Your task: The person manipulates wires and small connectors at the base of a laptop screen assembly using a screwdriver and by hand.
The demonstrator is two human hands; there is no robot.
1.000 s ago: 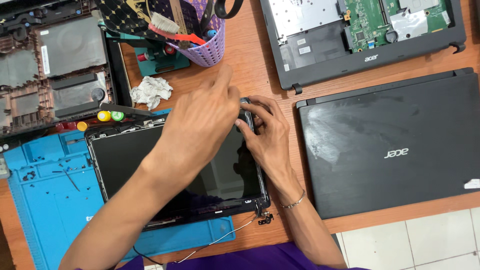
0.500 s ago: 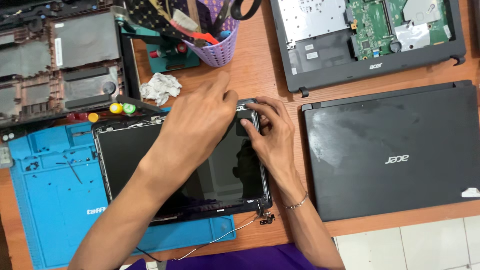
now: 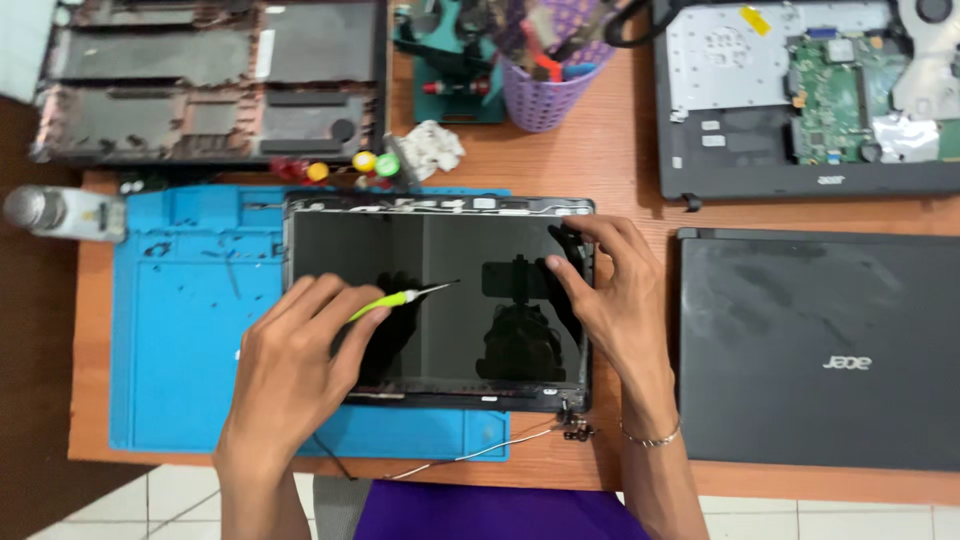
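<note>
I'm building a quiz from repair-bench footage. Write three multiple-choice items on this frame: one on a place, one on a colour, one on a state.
1. What does the laptop screen panel lie on?
A. the blue work mat
B. the floor tiles
C. the closed black laptop

2. What colour is the handle of the tool in the left hand?
A. red
B. yellow-green
C. white

3. How is the black laptop at the right edge of the table?
A. lid shut
B. lid open
C. bottom cover off

Answers:
1. A: the blue work mat shows on the left and below the panel.
2. B: the slim handle between the fingers is yellow-green, with a metal tip.
3. A: only its flat closed lid shows; the right hand is on the panel's right edge instead.
</note>
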